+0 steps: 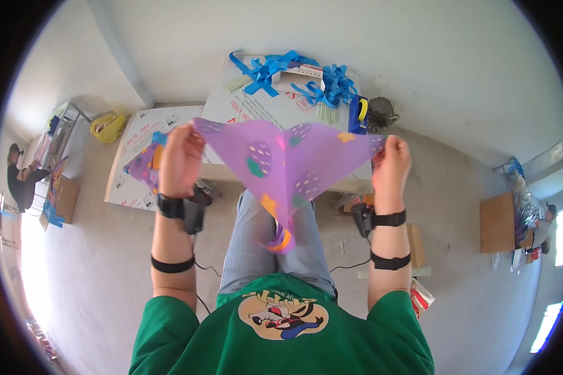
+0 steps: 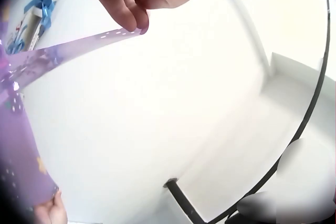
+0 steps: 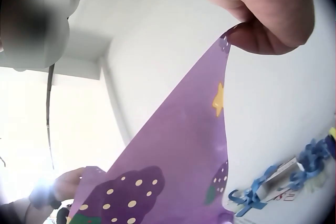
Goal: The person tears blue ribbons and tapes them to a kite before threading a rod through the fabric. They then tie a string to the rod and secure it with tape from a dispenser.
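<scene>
A thin purple kite [image 1: 322, 159] with printed berries and yellow stars is spread before me, folded along its middle. My left hand [image 1: 181, 161] pinches one upper corner, and my right hand [image 1: 391, 165] pinches the opposite one. In the left wrist view the held corner is drawn out from the fingertips [image 2: 140, 20] as a narrow strip. The right wrist view shows the other corner gripped between thumb and finger, with the purple sheet [image 3: 178, 124] hanging below. A striped purple and orange tail [image 1: 280, 242] curls beneath the kite's lower point, above my lap.
Blue ribbons [image 1: 338, 86] lie around an opened box [image 1: 299, 80] on the table [image 1: 219, 109]. Thin pale sticks [image 1: 326, 112] and a blue tape dispenser [image 1: 358, 114] are at its right. Another colourful kite [image 1: 145, 164] lies on the left board [image 1: 128, 187]. People sit at both far sides.
</scene>
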A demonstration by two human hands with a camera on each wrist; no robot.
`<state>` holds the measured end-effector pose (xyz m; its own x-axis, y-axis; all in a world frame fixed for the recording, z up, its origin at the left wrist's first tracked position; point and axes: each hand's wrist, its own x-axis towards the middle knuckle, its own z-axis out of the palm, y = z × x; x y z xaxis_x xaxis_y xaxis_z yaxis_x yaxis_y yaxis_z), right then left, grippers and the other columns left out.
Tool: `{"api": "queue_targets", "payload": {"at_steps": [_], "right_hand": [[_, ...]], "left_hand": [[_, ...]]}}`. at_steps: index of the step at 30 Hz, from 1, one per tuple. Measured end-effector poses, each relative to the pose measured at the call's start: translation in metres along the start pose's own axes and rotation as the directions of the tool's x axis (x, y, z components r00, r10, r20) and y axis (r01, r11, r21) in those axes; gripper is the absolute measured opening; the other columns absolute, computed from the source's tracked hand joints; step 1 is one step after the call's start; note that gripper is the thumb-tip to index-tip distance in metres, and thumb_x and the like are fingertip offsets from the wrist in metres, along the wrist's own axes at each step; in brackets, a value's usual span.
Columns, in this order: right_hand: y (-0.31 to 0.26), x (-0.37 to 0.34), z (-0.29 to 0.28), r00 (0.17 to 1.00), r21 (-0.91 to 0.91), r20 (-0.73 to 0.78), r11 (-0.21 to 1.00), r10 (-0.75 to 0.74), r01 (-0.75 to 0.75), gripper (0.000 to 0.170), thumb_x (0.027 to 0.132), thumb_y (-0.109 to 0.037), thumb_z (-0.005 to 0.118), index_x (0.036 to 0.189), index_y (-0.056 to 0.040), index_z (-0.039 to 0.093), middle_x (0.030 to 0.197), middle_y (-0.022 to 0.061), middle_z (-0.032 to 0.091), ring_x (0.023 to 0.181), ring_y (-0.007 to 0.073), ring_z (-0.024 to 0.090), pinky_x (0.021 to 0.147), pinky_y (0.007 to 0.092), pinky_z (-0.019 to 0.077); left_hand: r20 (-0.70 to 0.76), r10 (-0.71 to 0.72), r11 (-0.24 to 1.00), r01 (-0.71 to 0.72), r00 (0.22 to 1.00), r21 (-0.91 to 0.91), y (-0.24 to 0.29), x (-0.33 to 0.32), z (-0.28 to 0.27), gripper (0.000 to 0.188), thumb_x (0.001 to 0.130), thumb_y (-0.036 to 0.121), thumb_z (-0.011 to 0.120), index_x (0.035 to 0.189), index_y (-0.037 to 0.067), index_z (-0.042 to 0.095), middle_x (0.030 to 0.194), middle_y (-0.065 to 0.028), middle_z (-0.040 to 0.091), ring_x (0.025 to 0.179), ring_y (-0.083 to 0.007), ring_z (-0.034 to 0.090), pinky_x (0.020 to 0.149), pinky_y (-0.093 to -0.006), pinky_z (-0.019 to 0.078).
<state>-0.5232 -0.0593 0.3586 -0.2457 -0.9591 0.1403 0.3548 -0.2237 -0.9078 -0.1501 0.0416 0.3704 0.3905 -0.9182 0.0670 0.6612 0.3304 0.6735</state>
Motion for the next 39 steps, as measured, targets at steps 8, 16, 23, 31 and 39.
{"api": "queue_targets", "payload": {"at_steps": [8, 16, 23, 31, 39], "right_hand": [[-0.009, 0.062, -0.076, 0.986, -0.043, -0.158, 0.998, -0.046, 0.039, 0.007, 0.090, -0.010, 0.059, 0.092, -0.0042, 0.056, 0.075, 0.0001, 0.055, 0.057, 0.0073, 0.050, 0.050, 0.0199, 0.0421], [0.040, 0.134, -0.178, 0.949, -0.197, -0.216, 0.941, 0.231, -0.274, 0.004, 0.090, -0.005, 0.055, 0.093, -0.0027, 0.054, 0.076, 0.0016, 0.052, 0.061, 0.0104, 0.052, 0.049, 0.0182, 0.0422], [0.056, 0.170, -0.151, 0.937, -0.285, -0.271, 0.912, 0.220, -0.296, 0.012, 0.090, -0.002, 0.050, 0.102, 0.0007, 0.048, 0.093, 0.0115, 0.053, 0.083, 0.0272, 0.065, 0.066, 0.0309, 0.0565], [0.129, 0.209, -0.101, 0.979, -0.974, 0.169, 0.135, -0.118, 0.184, 0.025, 0.082, -0.005, 0.059, 0.103, 0.0025, 0.049, 0.101, 0.0212, 0.054, 0.091, 0.0369, 0.057, 0.080, 0.0399, 0.0480], [0.155, 0.213, -0.004, 0.819, -0.819, 0.567, 0.050, -0.090, 0.572, 0.042, 0.077, 0.002, 0.060, 0.116, 0.0003, 0.043, 0.123, 0.0244, 0.042, 0.108, 0.0408, 0.049, 0.093, 0.0433, 0.0419]], "left_hand": [[-0.091, 0.035, 0.997, -0.029, 0.995, 0.075, 0.079, 0.049, -0.071, 0.010, 0.092, 0.009, 0.052, 0.100, 0.003, 0.055, 0.089, -0.0039, 0.063, 0.080, -0.0107, 0.059, 0.072, -0.0238, 0.0492], [-0.440, -0.100, 0.837, 0.314, 0.892, 0.447, 0.087, 0.121, -0.238, 0.018, 0.089, 0.009, 0.055, 0.107, 0.007, 0.052, 0.077, -0.0002, 0.056, 0.057, -0.0049, 0.050, 0.043, -0.0144, 0.0376], [-0.561, 0.047, 0.715, 0.365, 0.826, 0.596, 0.057, 0.147, -0.302, 0.020, 0.087, 0.005, 0.051, 0.107, 0.008, 0.053, 0.077, -0.0011, 0.058, 0.059, -0.0086, 0.056, 0.047, -0.0211, 0.0466], [-0.302, 0.262, -0.638, 0.399, 0.917, 0.658, 0.010, 0.133, -0.279, 0.017, 0.081, 0.014, 0.055, 0.087, 0.007, 0.069, 0.095, -0.0152, 0.067, 0.086, -0.0314, 0.066, 0.070, -0.0393, 0.0541], [-0.336, -0.179, -0.850, 0.027, 0.925, 0.526, -0.022, 0.080, -0.288, 0.019, 0.080, 0.014, 0.053, 0.084, 0.006, 0.070, 0.090, -0.0150, 0.068, 0.082, -0.0323, 0.067, 0.068, -0.0418, 0.0540]]}}
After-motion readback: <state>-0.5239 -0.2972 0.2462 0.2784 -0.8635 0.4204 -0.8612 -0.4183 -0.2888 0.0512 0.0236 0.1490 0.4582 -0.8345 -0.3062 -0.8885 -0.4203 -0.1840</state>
